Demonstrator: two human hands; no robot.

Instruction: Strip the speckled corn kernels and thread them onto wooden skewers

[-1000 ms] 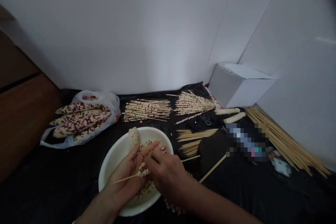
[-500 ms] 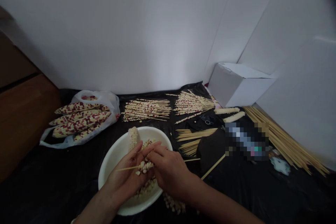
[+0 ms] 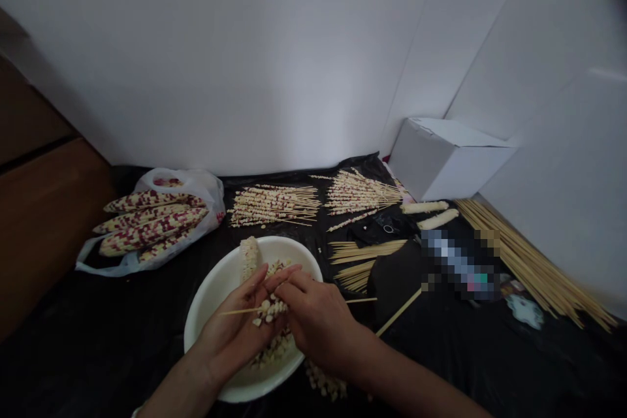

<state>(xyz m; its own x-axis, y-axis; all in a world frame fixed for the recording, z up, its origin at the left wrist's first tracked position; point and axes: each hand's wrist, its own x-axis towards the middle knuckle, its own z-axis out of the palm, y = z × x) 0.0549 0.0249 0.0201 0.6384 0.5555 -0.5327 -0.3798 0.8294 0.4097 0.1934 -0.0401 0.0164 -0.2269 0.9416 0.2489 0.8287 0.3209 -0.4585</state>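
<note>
At the far left stands a brown wooden panel. Beside it, a white plastic bag holds speckled corn cobs, with red and pale kernels. Both rest on a black sheet.

A white bowl sits nearer the person, with a part-stripped cob propped upright against its far inner wall and loose kernels lying inside. Over the bowl, the left hand has a narrow grip on a skewer, which lies across the fingers with its tip out to the left. Compared with a second ago, this skewer has levelled out, and more kernels now show along it. The right hand closes in a narrow pinch on those kernels, and the far end of the skewer emerges beyond it, past the bowl's rim.

Spilled kernels lie on the sheet below the bowl. Farther off are two fanned rows of loaded skewers, then bundles of bare skewers. To the right are a white box, two stripped cobs, a blurred patch, and a long heap of bare skewers along the wall.
</note>
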